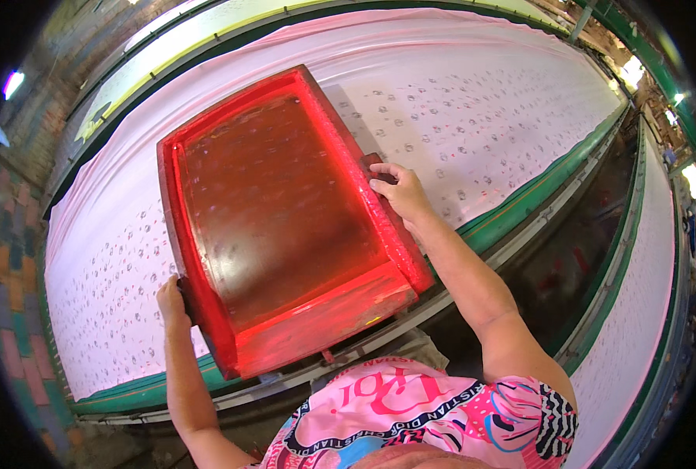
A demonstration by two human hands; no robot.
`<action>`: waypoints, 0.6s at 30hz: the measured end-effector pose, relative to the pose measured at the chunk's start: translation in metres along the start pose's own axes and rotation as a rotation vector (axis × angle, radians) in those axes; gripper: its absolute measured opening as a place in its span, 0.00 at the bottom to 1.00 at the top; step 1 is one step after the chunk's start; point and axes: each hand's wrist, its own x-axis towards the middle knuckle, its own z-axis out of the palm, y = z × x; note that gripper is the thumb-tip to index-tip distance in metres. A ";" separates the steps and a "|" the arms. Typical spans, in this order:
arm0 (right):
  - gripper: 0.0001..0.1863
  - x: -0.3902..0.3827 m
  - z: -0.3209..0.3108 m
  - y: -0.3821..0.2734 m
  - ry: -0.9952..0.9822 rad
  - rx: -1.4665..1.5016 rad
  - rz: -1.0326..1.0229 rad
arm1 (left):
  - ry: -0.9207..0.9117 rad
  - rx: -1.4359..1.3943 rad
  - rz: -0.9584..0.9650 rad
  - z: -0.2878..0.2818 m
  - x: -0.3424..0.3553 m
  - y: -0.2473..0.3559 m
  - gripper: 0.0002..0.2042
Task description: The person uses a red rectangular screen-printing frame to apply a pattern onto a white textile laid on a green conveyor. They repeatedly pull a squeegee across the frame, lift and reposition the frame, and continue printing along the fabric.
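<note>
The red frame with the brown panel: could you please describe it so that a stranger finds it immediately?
Find the wide, dark-spotted pale cloth spread across the view. Over it, between the left hand and the right hand, is a large, roughly rectangular red frame around a glossy brown panel. Its bright red borders set it apart from the pale cloth.
</note>
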 end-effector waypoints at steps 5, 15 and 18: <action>0.23 0.042 -0.117 0.029 0.028 -0.007 0.111 | 0.029 -0.052 -0.003 0.130 -0.071 0.009 0.14; 0.22 0.093 -0.268 0.078 0.080 0.114 0.140 | 0.034 -0.043 -0.031 0.277 -0.164 0.017 0.18; 0.22 0.106 -0.290 0.091 0.065 0.141 0.148 | 0.016 0.019 0.019 0.287 -0.171 0.014 0.15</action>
